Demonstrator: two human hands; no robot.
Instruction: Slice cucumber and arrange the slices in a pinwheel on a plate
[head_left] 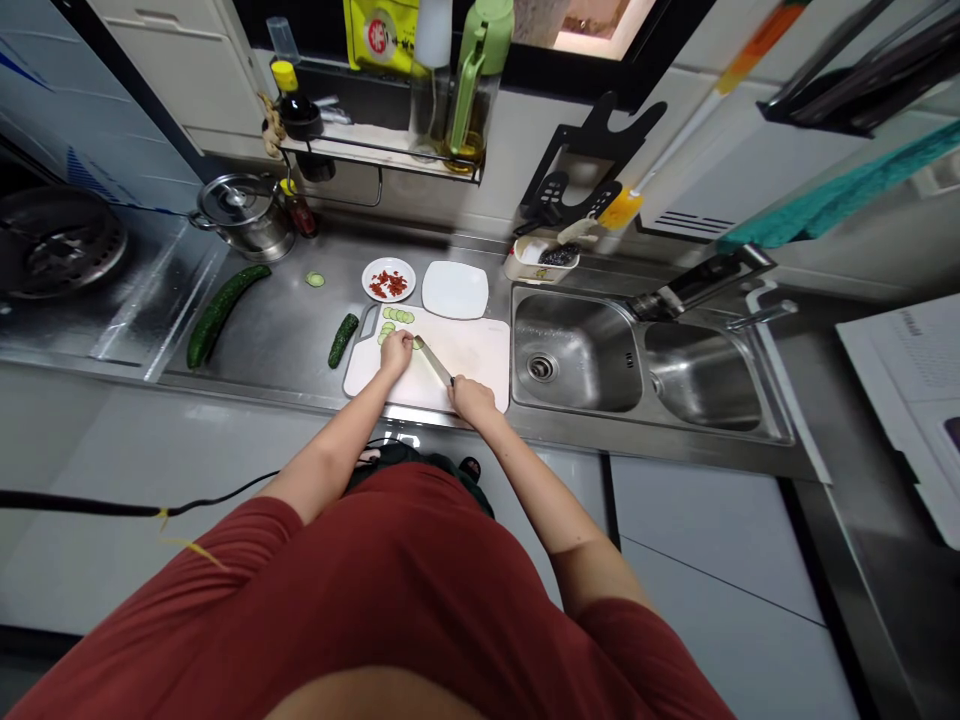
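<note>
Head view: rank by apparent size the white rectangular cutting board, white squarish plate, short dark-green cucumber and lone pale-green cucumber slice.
1. White cutting board
2. Squarish plate
3. Short dark-green cucumber
4. Lone cucumber slice

1 view: head cam, above the red shirt at 6 o'clock, pitched steeply down and forward. Wide field. Mid-range: cutting board, left hand and right hand near frame center, small. Counter spans 9 to 3, wall shelf at 11, sink at 3.
</note>
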